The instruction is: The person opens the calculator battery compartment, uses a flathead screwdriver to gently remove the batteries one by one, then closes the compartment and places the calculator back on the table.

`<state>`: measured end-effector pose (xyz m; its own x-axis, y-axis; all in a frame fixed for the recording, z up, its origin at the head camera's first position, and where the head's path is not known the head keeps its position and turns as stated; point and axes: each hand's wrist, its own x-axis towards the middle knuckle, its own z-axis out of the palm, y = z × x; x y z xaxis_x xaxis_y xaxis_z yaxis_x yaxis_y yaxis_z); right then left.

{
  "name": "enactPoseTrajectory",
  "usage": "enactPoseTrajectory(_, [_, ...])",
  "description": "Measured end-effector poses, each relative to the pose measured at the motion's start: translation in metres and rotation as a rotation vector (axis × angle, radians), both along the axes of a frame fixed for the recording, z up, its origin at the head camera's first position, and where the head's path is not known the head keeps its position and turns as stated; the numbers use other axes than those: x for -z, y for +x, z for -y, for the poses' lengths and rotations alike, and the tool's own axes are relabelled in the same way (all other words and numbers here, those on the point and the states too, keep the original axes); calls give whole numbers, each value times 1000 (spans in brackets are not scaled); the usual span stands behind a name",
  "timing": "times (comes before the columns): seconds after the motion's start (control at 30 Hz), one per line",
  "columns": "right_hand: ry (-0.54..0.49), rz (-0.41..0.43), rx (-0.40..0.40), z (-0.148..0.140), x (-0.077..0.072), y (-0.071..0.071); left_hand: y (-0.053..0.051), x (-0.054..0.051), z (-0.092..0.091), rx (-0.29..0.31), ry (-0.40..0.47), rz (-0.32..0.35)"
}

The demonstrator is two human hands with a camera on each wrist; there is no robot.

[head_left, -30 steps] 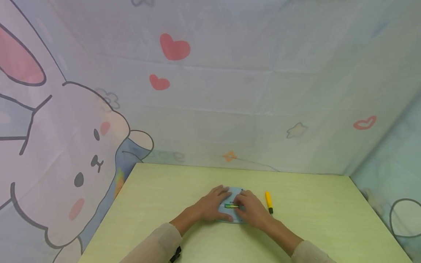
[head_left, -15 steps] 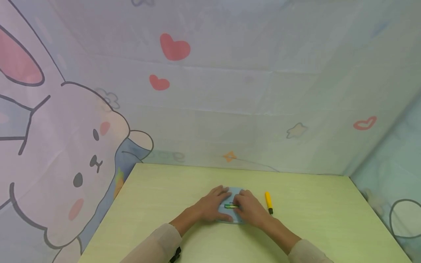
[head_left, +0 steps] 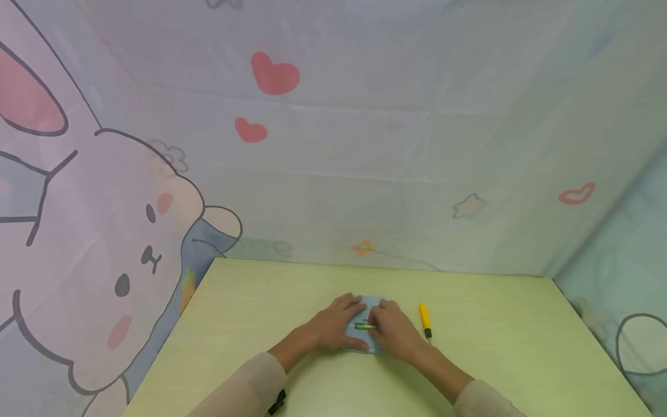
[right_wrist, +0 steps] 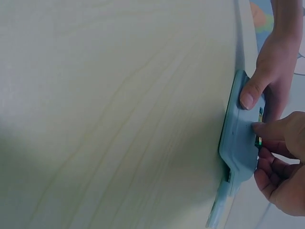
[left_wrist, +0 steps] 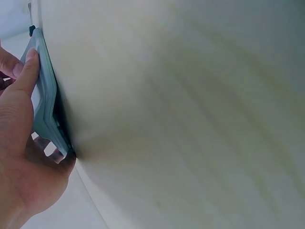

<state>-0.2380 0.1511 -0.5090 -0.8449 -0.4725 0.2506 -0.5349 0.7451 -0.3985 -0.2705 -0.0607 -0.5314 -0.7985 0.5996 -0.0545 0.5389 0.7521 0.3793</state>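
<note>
A flat light-blue plastic device (head_left: pixel 373 346) lies on the table between both hands. My left hand (head_left: pixel 333 325) holds its left end, the thumb along the near edge and the fingers spread over the far side. My right hand (head_left: pixel 397 331) bends over the device's right part, thumb and fingers pinching a small green battery (head_left: pixel 365 326) at its upper face. The right wrist view shows the battery (right_wrist: pixel 260 138) partly behind the thumb. In the left wrist view the device (left_wrist: pixel 45 90) is seen edge-on, under the left thumb. The right fingers hide much of the device's face.
A yellow screwdriver (head_left: pixel 425 317) with a black collar lies right of the right hand, its shaft partly hidden by the wrist. The pale yellow-green table (head_left: pixel 500 330) ends at a printed cloth wall (head_left: pixel 333 202). A black object (head_left: pixel 278 402) shows beside the left sleeve.
Both hands keep nearly the same place on the device. The right hand's fingers and wrist shift very slightly left; the battery and screwdriver stay about where they were.
</note>
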Motion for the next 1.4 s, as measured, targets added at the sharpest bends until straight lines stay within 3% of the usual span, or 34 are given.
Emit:
enactPoseTrajectory(0.33, [74, -10, 68, 2, -7, 2, -1, 0, 1, 5, 5, -6])
enactPoseTrajectory(0.67, [54, -39, 19, -1, -10, 7, -2, 3, 1, 9, -2, -13])
enactPoseTrajectory(1.07, [-23, 67, -2, -8, 0, 0, 0, 2, 0, -2, -27, -9])
enactPoseTrajectory(1.4, [32, -2, -63, -11, 5, 2, 3, -3, 0, -7, -14, -2])
